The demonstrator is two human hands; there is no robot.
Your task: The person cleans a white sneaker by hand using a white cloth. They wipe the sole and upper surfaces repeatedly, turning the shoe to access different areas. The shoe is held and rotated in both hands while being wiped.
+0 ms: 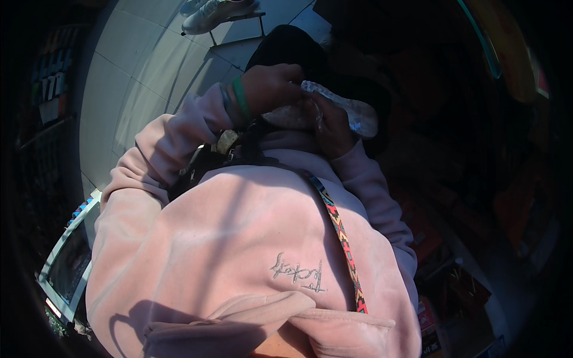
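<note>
In the upper middle, my left hand (280, 87), with a green band at its wrist, is bent with its fingers closed on the near edge of a crinkled clear plastic wrapping (318, 112). Close on its right, my right hand (333, 123) grips the same wrapping, its fingertips near those of the left. A pale, elongated item (362, 112) with a shiny plastic surface shows beyond the right hand. Another pale rounded part (286, 117) lies under the left hand. Shade and the fingers hide how these parts join and exactly what they are.
Pale sneakers (219, 17) are at a thin metal frame (237, 44) on the tiled floor (147, 53). A patterned strap (342, 232) crosses my pink top, with a dark bag (197, 168) at my left side. A white-framed object (67, 264) stands at lower left; boxes (429, 313) are at lower right.
</note>
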